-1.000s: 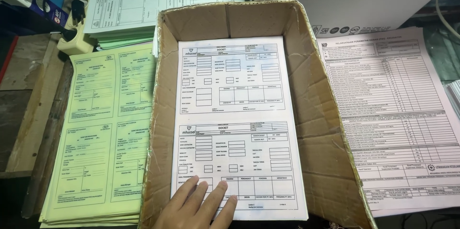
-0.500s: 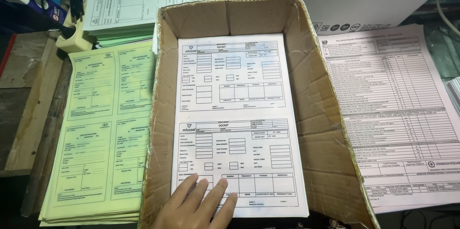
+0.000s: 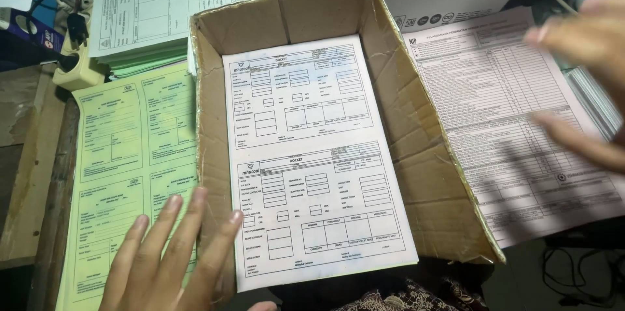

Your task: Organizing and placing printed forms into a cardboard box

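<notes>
Since a second ago, the left hand (image 3: 166, 256) has slid off the white form sheets (image 3: 312, 161) to the lower left of the frame, fingers spread flat and released over the cardboard box (image 3: 416, 135) wall and yellow forms (image 3: 124, 174). Newly in view at right, the blurred right hand (image 3: 583, 83) hovers open, empty, above the white printed sheets (image 3: 501, 109). The form sheets lie flat inside the box, mid-frame.

Brown corrugated cardboard box (image 3: 416, 155): matt, creased walls, frayed rim.
White printed form sheets (image 3: 312, 161) in box: smooth matt paper.
Yellow-green form stack (image 3: 124, 168): thin matt paper, smooth.
Pale pink printed sheet (image 3: 501, 116): smooth matt paper.
Brown wooden table edge (image 3: 26, 174): rough, dull, worn.
Cream socket block (image 3: 78, 70): plastic, slight sheen.
</notes>
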